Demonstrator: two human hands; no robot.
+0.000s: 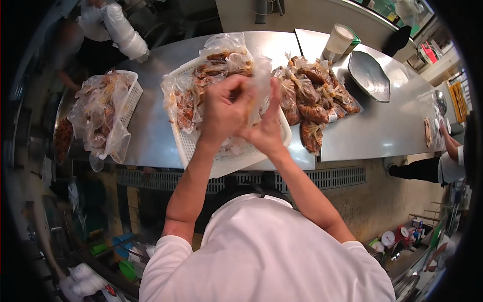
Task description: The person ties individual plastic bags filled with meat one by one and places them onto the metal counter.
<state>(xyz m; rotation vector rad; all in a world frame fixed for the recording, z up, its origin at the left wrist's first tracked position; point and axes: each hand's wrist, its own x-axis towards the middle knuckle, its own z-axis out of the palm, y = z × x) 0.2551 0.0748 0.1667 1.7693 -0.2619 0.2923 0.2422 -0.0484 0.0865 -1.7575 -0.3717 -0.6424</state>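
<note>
Both my hands are over a white perforated plastic basket [182, 146]. My left hand [229, 108] is curled into a fist around part of a clear plastic bag [261, 75], blurred by motion. My right hand [266, 128] is just beside it, fingers stretched upward and thumb apart, with the bag's plastic close to its palm. Below and behind my hands, the basket holds clear bags of reddish-brown food [186, 108], some with loose, crumpled plastic. What the blurred bag contains is hidden by my hands.
Right of the basket lies a pile of tied bags [314, 95] of brown food. Beyond them are a clear container [338, 43] and a dark tray [370, 75]. Another white basket [135, 95] with bags stands left. People work at the far left and right.
</note>
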